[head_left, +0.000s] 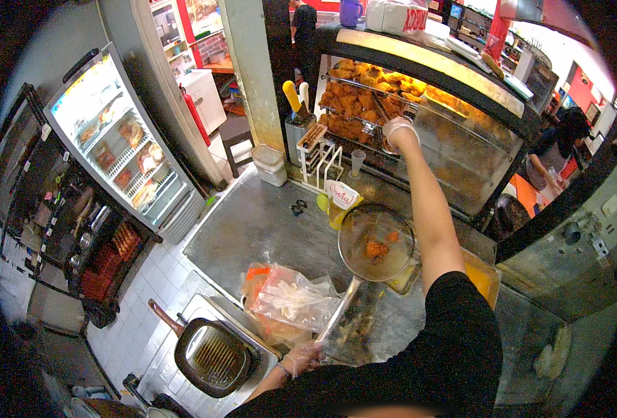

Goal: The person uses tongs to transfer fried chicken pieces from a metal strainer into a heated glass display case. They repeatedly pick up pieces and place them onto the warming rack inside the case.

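Strainer [356, 233], round mesh with long metal handle, is held level over grey counter [228, 233], just left of right forearm. 2 orange-brown fried pieces [376, 249] lie in mesh. Left hand [303, 358], clear glove, slightly blurred, grasps handle end near lower edge. Right hand [400, 134], also clear glove, arm stretched forward, clenched on metal tongs-like tool [380, 110] at opening of lit display case [430, 61]; exact finger wrap unclear. Tool tip is among fried food [350, 101] on case racks; can't tell if it pinches a piece. Plastic bag [296, 298] lies on counter left of strainer handle. Black scissors [298, 207] farther forward. Clear cup [358, 163] stands near case front. Square dark pan [214, 357] sits left of left hand. Lit fridge [184, 217] stands far left. 1 other person [552, 159] at right, beyond case.
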A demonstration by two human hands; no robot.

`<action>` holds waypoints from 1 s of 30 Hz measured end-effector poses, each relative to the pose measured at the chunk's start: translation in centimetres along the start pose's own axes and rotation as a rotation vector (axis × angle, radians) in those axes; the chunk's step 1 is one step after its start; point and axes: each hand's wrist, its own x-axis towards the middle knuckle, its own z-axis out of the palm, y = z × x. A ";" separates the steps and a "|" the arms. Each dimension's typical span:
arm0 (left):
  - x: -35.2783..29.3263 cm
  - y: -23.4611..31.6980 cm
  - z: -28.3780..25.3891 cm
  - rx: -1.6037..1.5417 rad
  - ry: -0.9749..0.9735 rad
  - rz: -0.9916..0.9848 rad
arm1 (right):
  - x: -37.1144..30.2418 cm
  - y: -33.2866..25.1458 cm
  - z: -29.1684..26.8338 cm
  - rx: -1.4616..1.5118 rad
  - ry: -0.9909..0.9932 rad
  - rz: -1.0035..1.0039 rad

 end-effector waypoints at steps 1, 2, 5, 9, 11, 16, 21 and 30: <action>0.1 -0.2 -0.1 -0.004 -0.013 0.002 | 0.8 0.2 -0.2 -0.031 -0.003 -0.032; 0.2 -0.4 -0.1 0.012 -0.005 -0.024 | 2.0 0.5 -0.1 -0.059 -0.004 -0.063; 0.0 -0.2 0.0 0.026 0.041 -0.021 | 6.4 1.2 1.6 0.023 0.078 -0.079; -0.8 1.1 0.3 -0.048 -0.010 -0.039 | 8.0 1.9 4.0 0.261 0.250 -0.082; -1.0 1.5 0.4 -0.110 -0.006 -0.005 | 5.6 1.0 4.1 0.324 0.272 -0.083; -0.8 0.5 0.2 0.067 0.008 0.013 | -12.8 -2.8 6.7 1.198 0.132 0.185; -0.1 -0.7 1.4 -0.192 -0.060 -0.047 | -31.1 -7.6 13.6 1.882 -0.031 0.562; -0.9 0.0 4.8 -0.324 -0.026 -0.134 | -47.7 -14.6 22.2 2.298 -0.628 0.784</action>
